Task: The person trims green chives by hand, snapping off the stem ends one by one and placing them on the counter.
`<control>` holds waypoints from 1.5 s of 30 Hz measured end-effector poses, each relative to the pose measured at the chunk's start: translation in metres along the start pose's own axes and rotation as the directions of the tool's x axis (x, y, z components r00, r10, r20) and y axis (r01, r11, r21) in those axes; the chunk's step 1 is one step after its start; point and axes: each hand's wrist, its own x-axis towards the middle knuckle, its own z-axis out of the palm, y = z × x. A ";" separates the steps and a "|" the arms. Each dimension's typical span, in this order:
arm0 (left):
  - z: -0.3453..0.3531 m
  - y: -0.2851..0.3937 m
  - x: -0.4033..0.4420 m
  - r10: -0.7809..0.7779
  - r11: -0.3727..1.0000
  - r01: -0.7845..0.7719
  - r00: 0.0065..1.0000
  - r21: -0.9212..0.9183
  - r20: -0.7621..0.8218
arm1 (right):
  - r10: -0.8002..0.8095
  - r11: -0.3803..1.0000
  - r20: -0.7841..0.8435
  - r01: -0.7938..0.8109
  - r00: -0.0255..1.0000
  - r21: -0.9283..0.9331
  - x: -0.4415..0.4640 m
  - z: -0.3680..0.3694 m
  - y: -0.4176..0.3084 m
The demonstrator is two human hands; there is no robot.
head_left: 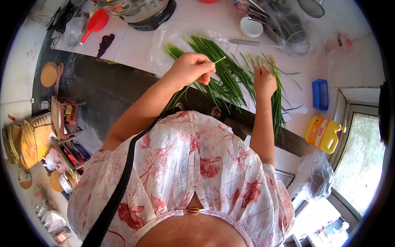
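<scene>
My left hand [190,70] is closed in a pinch on a thin chive [219,60]. One end sticks out past the fingertips, and long green leaves trail down beneath the wrist. Right beside it, a large bunch of chives [218,70] lies on the counter, partly on a clear plastic bag [162,45]. My right hand [264,81] has its fingers curled together over a second, looser pile of chives [279,105], whose leaves hang past the counter edge. What those fingers hold, if anything, is too small to make out.
Toward the back stand an electric pot [150,18], a red ladle [97,21] and a white bowl [251,27]. A long-handled strainer [297,42] lies behind the chives. To the right are a blue basket [320,94] and a yellow oil jug [323,134].
</scene>
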 end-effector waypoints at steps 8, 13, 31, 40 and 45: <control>0.012 -0.008 0.003 0.274 0.791 -0.190 0.960 0.582 -0.060 | -0.221 0.483 0.297 -0.161 0.929 0.861 -0.016 -0.033 -0.098; 0.006 -0.004 0.000 0.354 0.646 -0.210 0.934 0.734 -0.045 | -0.304 0.597 0.385 -0.140 0.872 0.790 -0.008 -0.043 -0.097; 0.005 -0.004 -0.004 0.467 0.553 -0.247 0.883 0.796 -0.051 | 0.044 0.290 0.437 -0.430 0.899 0.855 -0.017 -0.038 -0.083; 0.008 0.000 -0.004 0.539 0.513 -0.299 0.842 0.804 -0.031 | -0.065 0.148 0.532 -0.519 0.844 0.842 -0.025 -0.036 -0.106; -0.006 -0.010 0.002 0.464 0.640 -0.289 0.884 0.712 -0.058 | -0.129 0.560 0.486 -0.341 0.865 0.755 -0.018 -0.043 -0.102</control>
